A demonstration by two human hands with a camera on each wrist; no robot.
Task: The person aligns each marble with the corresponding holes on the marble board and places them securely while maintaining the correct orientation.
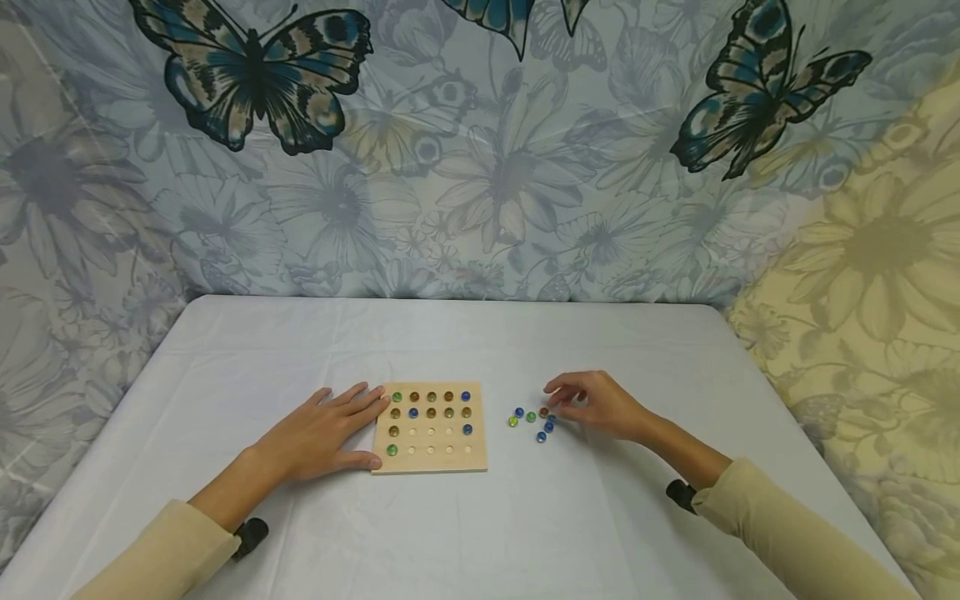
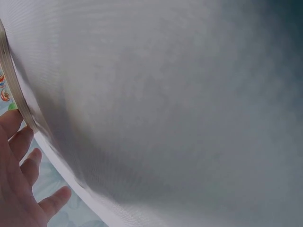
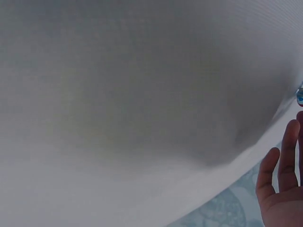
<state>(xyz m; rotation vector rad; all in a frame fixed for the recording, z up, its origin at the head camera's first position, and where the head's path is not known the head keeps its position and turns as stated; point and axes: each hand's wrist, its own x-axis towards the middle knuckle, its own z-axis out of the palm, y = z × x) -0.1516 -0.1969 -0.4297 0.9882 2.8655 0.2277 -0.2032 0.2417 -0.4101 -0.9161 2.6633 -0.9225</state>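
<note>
A pale wooden board (image 1: 430,463) with rows of round hollows lies flat on the white-covered table. Glass marbles fill its two far rows, and a few more sit in the two near rows, mostly at the left. My left hand (image 1: 322,433) rests at the board's left edge, fingers spread, with the fingertips and thumb at its rim. To the right of the board is a loose cluster of marbles, including a yellow-green marble (image 1: 513,422) and a blue marble (image 1: 542,437). Over the cluster's right side hovers my right hand (image 1: 600,406), fingers loosely bent and thumb tip close to the marbles.
A white cloth (image 1: 525,533) covers the table. Behind it hangs a fabric backdrop (image 1: 510,208) printed with flowers and butterflies. Dark bands with small devices sit at both wrists, below the beige sleeves (image 1: 795,525).
</note>
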